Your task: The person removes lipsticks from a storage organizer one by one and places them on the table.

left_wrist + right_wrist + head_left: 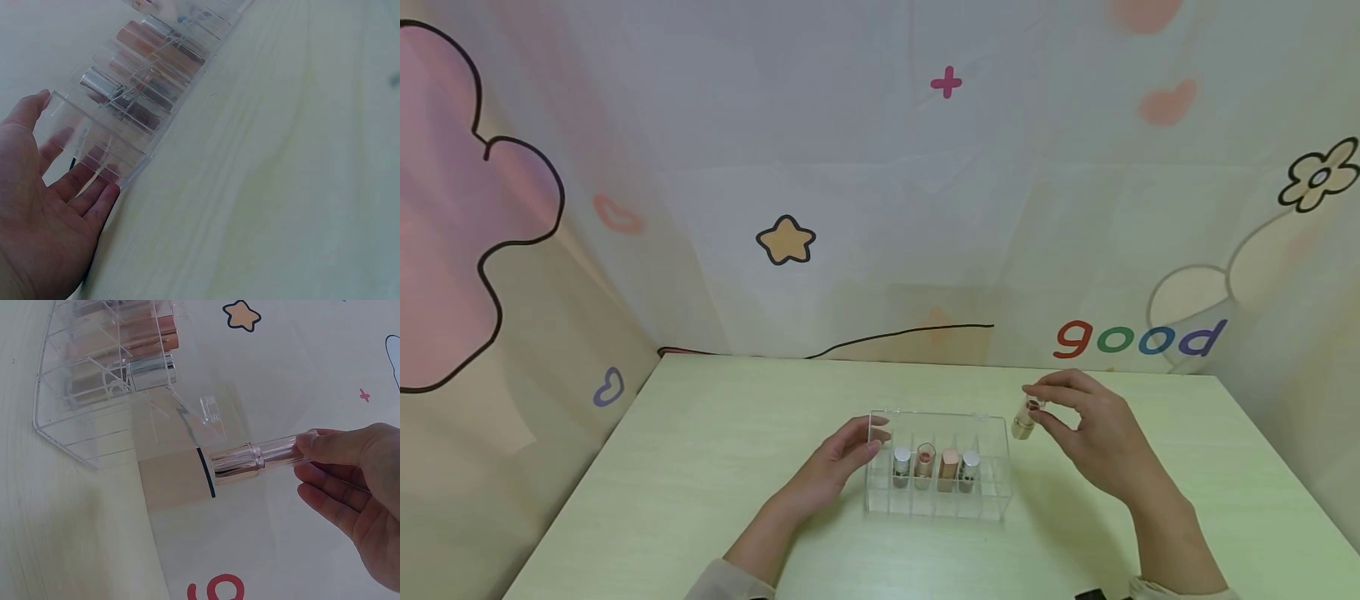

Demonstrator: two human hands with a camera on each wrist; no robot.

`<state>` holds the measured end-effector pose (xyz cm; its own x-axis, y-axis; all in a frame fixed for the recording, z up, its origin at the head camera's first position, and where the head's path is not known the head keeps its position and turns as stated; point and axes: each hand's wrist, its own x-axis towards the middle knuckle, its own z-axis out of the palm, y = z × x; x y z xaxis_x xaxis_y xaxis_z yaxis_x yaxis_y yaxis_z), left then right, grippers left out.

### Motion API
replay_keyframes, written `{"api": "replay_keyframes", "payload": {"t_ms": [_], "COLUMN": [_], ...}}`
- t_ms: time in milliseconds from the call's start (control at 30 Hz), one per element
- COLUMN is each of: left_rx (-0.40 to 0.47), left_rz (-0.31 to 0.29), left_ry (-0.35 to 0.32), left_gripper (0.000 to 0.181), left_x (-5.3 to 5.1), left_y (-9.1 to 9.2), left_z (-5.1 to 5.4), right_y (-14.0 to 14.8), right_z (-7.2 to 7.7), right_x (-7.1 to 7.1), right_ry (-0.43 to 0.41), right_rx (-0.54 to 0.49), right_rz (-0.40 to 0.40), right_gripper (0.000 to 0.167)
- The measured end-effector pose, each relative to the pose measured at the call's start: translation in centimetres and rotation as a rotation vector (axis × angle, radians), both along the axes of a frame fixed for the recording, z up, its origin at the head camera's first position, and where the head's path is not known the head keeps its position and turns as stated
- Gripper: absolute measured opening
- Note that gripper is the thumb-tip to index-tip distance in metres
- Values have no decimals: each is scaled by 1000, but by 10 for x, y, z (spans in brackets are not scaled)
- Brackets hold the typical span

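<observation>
— Where is the lipstick (235, 465) in your right hand (1097, 433)?
— At two o'clock from the clear box (938, 505), apart from it. Your thumb and fingers pinch its clear end; narrow grip.
— And your left hand (829, 473)?
— At nine o'clock, holding the box's end between thumb and fingers. Four other lipsticks (949, 468) stand upright in a row inside.

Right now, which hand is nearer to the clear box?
Left: the left hand holds the clear box by its left end. The right hand is off beyond the right end, pinching a lipstick.
</observation>
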<state>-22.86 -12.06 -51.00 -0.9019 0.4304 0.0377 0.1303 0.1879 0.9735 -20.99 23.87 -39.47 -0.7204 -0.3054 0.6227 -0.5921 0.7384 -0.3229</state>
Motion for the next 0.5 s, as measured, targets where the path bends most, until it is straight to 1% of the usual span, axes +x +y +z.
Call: {"api": "replay_keyframes", "payload": {"t_ms": [267, 500], "left_rx": [3, 4], "left_rz": [-3, -1], "left_ry": [8, 7], "left_gripper": [45, 44], "left_x": [0, 0], "left_y": [0, 0], "left_z": [0, 0], "right_y": [1, 2], "right_z": [-2, -4], "right_x": [-1, 0], "right_ry": [-13, -60], "right_rx": [12, 29], "right_rz": [2, -4], "right_gripper": [37, 33]}}
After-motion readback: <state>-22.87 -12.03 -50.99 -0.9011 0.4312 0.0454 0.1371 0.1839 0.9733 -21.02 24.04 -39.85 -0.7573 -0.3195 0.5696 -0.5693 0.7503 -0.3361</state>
